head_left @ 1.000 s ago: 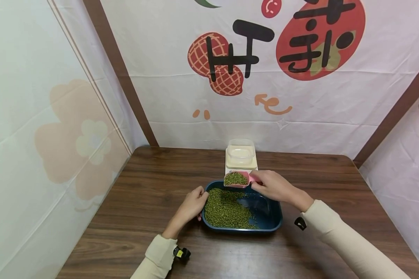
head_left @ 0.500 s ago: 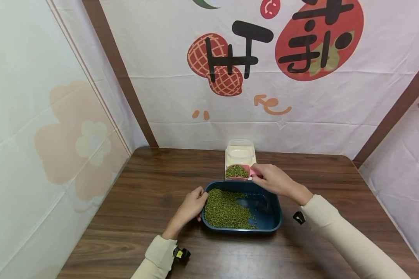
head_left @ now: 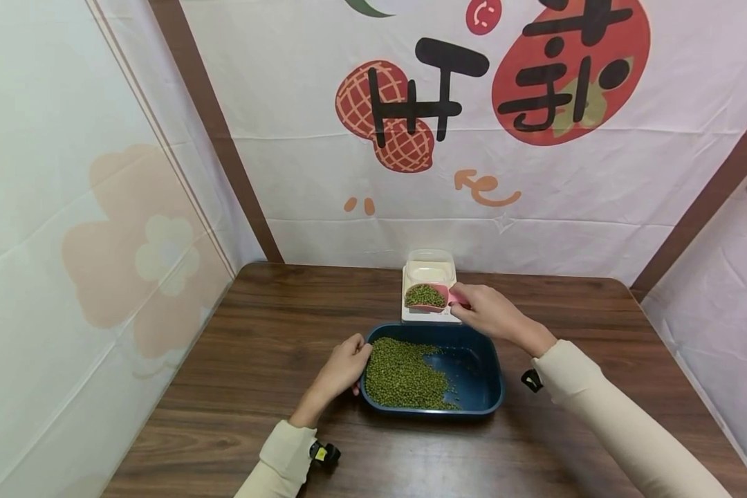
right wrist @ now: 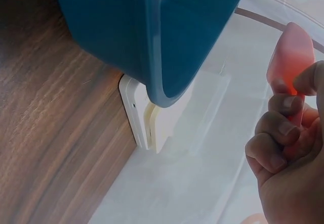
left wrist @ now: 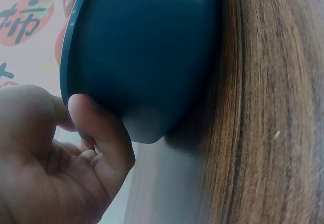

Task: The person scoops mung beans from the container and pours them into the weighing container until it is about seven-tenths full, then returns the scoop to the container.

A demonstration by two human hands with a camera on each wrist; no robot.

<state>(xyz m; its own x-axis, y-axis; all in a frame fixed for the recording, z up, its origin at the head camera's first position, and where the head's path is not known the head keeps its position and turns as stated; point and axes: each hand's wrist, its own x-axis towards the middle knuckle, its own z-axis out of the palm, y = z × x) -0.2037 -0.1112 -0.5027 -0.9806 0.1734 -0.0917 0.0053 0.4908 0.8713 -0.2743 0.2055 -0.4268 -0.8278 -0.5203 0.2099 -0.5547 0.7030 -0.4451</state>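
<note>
In the head view my right hand [head_left: 488,311] grips the handle of a pink scoop [head_left: 443,304] heaped with green mung beans [head_left: 425,296]. The scoop hovers over the front of a white kitchen scale [head_left: 426,318], just short of the clear plastic container [head_left: 431,266] on it. The right wrist view shows fingers curled round the handle of the scoop [right wrist: 291,57]. My left hand [head_left: 342,363] holds the left rim of a dark blue basin [head_left: 432,412]; in the left wrist view, thumb and fingers pinch that rim. Beans [head_left: 404,377] cover the basin's left side.
The basin and scale stand on a brown wooden table [head_left: 274,346], the scale behind the basin near the back edge. A white printed cloth [head_left: 311,173] hangs right behind that edge, with more cloth at both sides.
My right hand has carried the full scoop away from above the basin's back rim, moving it farther back over the scale. The left hand has stayed on the basin rim.
</note>
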